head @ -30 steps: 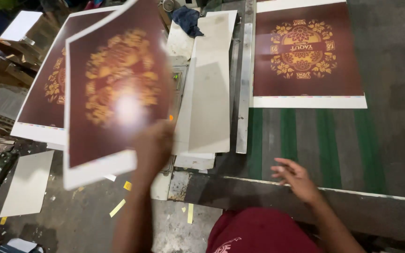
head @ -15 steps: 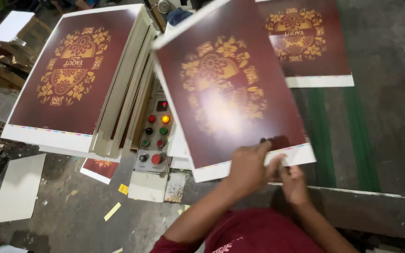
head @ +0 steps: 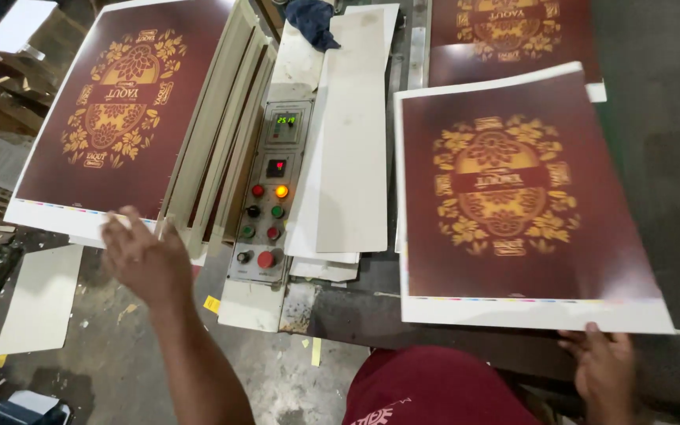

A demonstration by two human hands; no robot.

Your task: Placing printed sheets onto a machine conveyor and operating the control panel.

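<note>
Right hand (head: 604, 370) fingers pinched on the near white margin of the maroon printed sheet (head: 513, 197) — held over the worktop (head: 655, 134). Left hand (head: 145, 256) spread, empty, just touching the near corner of the sheet stack (head: 112, 110). Best to lift one corner cleanly — control panel (head: 267, 197) close right, floor (head: 143, 354) open below.
</note>
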